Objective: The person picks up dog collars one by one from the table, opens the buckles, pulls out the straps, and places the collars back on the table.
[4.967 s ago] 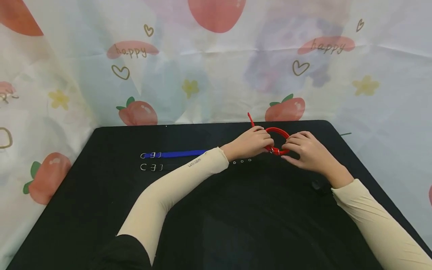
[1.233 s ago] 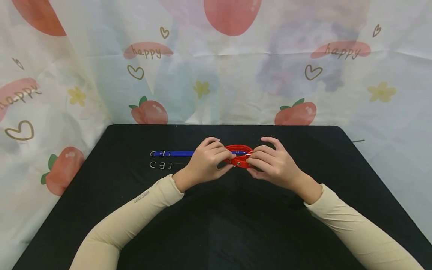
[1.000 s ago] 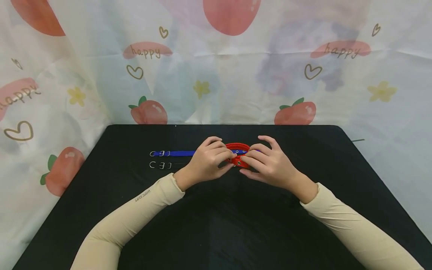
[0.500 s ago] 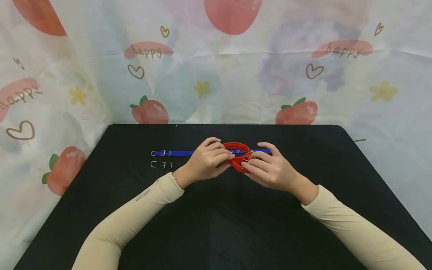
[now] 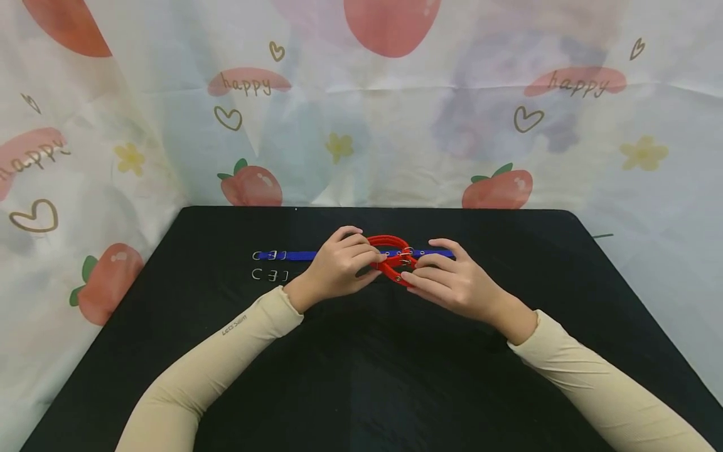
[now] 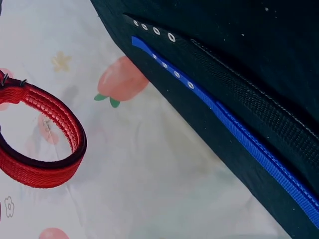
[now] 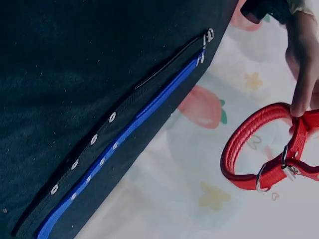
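A red collar with a metal buckle is bent into a loop and held up above the table. My left hand pinches the collar's left side; one of its fingers lies on the band in the right wrist view. With thumb and fingers, my right hand pinches the strap at the lower right, beside the buckle. An eyelet shows on the strap portion bowing out below the buckle. In the left wrist view the padded loop hangs at the left edge, and the hands are out of sight there.
A blue collar lies straight across the black table, behind the hands. Parallel and nearer lies a black collar, hard to see against the cloth except for its metal fittings. A printed curtain stands behind the table.
Since five seconds ago, both hands have brought the red collar leftward, and its free tail no longer sticks up. Over the last second, the buckle has come into view between the hands.
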Demonstrator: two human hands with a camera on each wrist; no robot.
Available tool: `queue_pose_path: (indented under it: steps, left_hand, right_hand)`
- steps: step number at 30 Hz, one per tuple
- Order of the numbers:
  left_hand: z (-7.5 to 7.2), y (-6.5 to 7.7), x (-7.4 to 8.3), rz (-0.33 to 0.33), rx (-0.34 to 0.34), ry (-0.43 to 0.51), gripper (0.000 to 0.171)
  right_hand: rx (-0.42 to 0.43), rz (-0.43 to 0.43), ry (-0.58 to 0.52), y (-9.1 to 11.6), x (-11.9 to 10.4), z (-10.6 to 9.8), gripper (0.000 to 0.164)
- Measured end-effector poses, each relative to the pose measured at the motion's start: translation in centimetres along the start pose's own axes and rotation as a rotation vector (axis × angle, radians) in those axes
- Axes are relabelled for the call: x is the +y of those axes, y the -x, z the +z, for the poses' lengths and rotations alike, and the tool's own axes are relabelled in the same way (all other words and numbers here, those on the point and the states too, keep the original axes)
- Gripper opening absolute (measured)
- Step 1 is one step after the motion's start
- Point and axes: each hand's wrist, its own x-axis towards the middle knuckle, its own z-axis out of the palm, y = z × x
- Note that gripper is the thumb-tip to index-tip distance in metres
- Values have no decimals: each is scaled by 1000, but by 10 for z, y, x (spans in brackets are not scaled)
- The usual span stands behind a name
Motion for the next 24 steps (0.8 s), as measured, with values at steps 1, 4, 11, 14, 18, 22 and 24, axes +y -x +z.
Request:
queue_pose_path:
  steps: [1,4,11,14,18,22,24]
  left_hand:
    - [-1,0,0,1,6,12,20]
    - [-1,0,0,8,28,67,23]
    - [2,1,7,34,68,232,24]
    - [2,1,8,31,35,238,23]
    - [0,0,9,52,-15,226,20]
    - [-1,0,10,100,-21,213,17]
    - [-2,0,10,122,-28,201,16]
  right_hand:
    - [-15,9,-12,0,1,-1,27]
    - [-88,75,-63,4,6,-3,31]
    - [-143,200,-159,17,17,5,31]
    - [-113,176,-155,18,17,7,39]
    - [-124,160,-104,17,16,4,46]
    - [-179,160,-33,12,16,0,28]
    - [-210,170,12,10,16,-2,17]
